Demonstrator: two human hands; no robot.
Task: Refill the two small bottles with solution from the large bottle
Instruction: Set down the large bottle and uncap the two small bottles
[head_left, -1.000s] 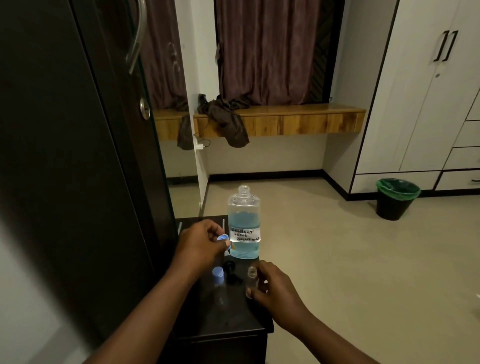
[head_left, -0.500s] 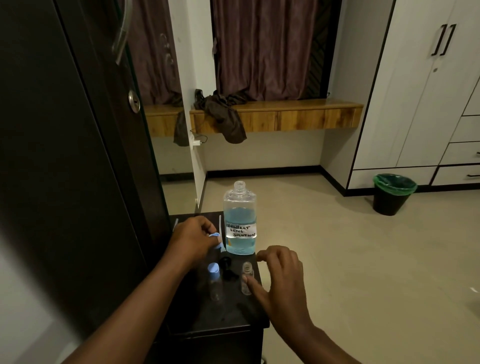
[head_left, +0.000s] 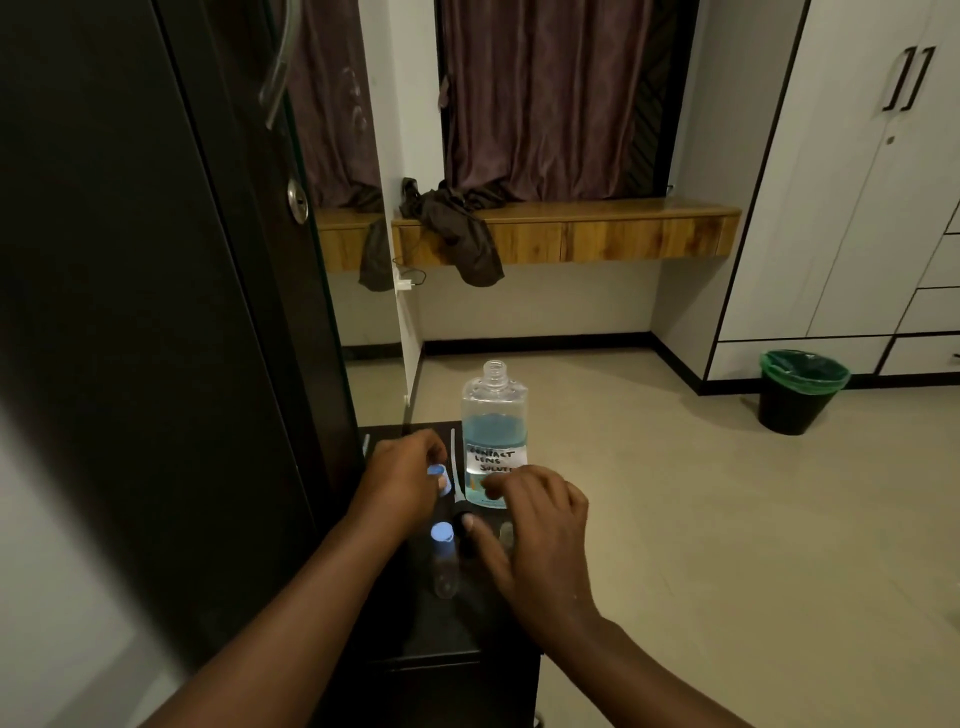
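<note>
The large clear bottle (head_left: 494, 431) stands uncapped at the back of the small dark table (head_left: 415, 618), half full of blue solution, with a handwritten label. My left hand (head_left: 402, 480) pinches a small blue cap (head_left: 436, 471) just left of it. One small bottle with a blue cap (head_left: 443, 558) stands near the table's middle. My right hand (head_left: 535, 525) hovers with spread fingers over the second small, uncapped bottle (head_left: 505, 535), mostly hiding it. A black cap (head_left: 460, 519) lies under my right thumb.
A dark wardrobe door (head_left: 156, 312) rises right beside the table on the left. A thin white stick (head_left: 454, 457) lies by the large bottle. Beige floor spreads to the right, with a black bin (head_left: 797, 392) by white cupboards.
My right hand let go of the uncapped small bottle, lifted and moved over it toward the black cap. My left hand stayed put with the blue cap.
</note>
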